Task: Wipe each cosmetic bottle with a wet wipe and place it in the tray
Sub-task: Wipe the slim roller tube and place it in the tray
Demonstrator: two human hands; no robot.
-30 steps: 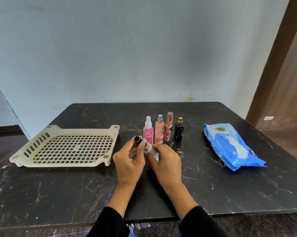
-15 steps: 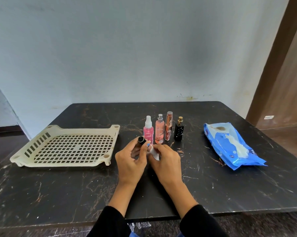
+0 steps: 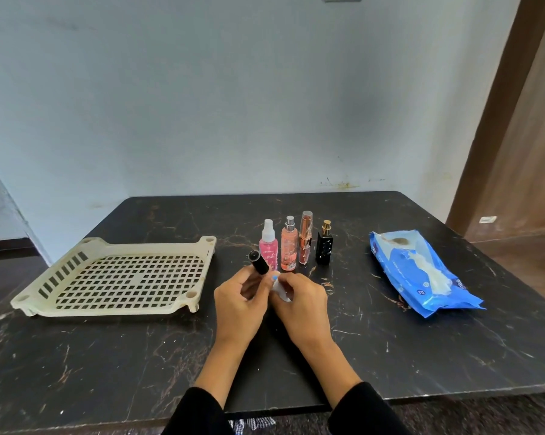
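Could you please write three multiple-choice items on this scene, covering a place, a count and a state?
1. Where does the wet wipe pack lie?
A. In the tray
B. On the table, right of the bottles
C. On the floor

2. How many bottles stand upright on the table?
A. Two
B. Four
C. Six

3. What does the tray hold?
A. Nothing
B. One bottle
C. The wipe

Answers:
1 B, the blue pack lies beyond the black perfume bottle.
2 B, four stand in a row.
3 A, only its bare grid shows.

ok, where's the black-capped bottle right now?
Head view, centre: the left hand holds the black-capped bottle tilted, just in front of the pink spray bottle, right of the tray.
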